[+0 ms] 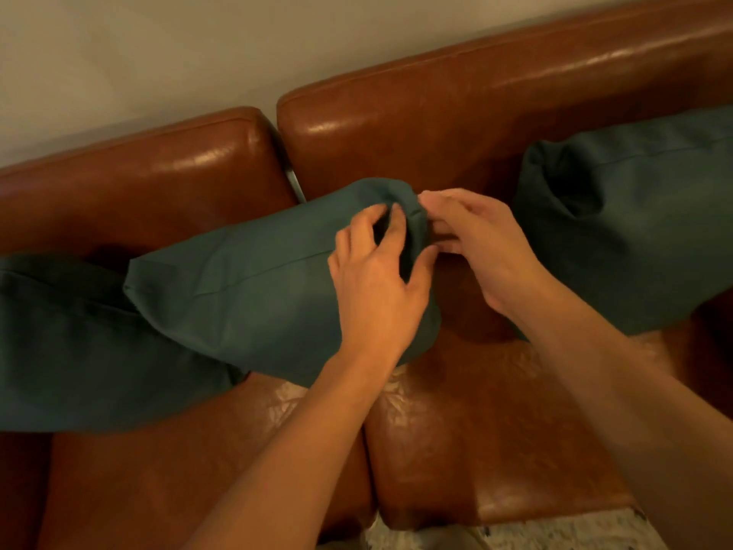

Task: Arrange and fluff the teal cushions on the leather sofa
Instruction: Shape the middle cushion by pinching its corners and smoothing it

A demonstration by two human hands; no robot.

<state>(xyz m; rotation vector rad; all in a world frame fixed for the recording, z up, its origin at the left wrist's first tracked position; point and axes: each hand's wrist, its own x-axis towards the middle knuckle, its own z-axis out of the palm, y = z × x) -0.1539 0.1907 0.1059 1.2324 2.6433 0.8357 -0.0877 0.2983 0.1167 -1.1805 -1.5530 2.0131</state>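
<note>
Three teal cushions lie on a brown leather sofa (456, 438). The middle cushion (246, 287) leans against the backrest, overlapping the left cushion (67, 351), which lies lower on the seat. My left hand (377, 279) grips the middle cushion's right corner, fingers pinching the fabric. My right hand (480, 240) pinches the same corner from the other side. The right cushion (634, 232) stands against the backrest, dented at its upper left, with neither hand on it.
The backrest has two leather pads (476, 125) with a gap between them. A pale wall (158, 53) rises behind the sofa. A light speckled rug (555, 529) shows below the seat's front edge.
</note>
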